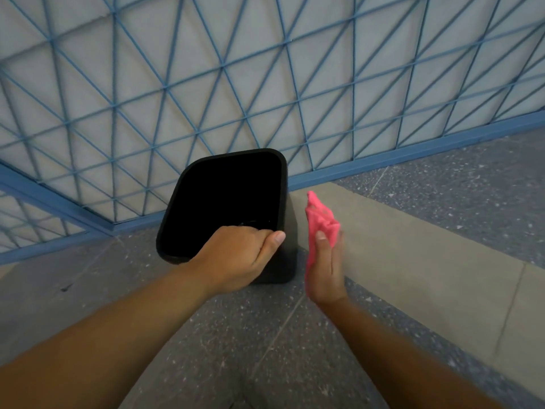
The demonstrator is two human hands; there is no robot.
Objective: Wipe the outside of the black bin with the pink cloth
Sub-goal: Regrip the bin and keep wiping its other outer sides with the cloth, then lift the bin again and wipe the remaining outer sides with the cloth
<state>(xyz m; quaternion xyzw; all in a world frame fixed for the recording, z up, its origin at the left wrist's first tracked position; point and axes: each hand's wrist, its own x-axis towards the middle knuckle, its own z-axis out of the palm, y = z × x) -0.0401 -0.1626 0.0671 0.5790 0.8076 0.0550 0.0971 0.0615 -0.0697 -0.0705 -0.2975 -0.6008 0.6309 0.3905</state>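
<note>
The black bin [224, 199] stands on the floor in a corner, its open top facing up at me. My left hand [239, 255] grips the bin's near rim, fingers curled over the edge and thumb along the outside. My right hand [326, 273] is just right of the bin, a small gap from its right wall, and holds the crumpled pink cloth [321, 219]. The cloth sticks up past the fingertips and hangs along the palm side. The bin's outer right wall is only partly visible below my left hand.
A wall with a blue diagonal grid [265, 84] and a blue skirting [413, 154] runs behind and left of the bin. The floor is dark speckled stone [457, 187] with a lighter grey strip [413, 261] running to the right.
</note>
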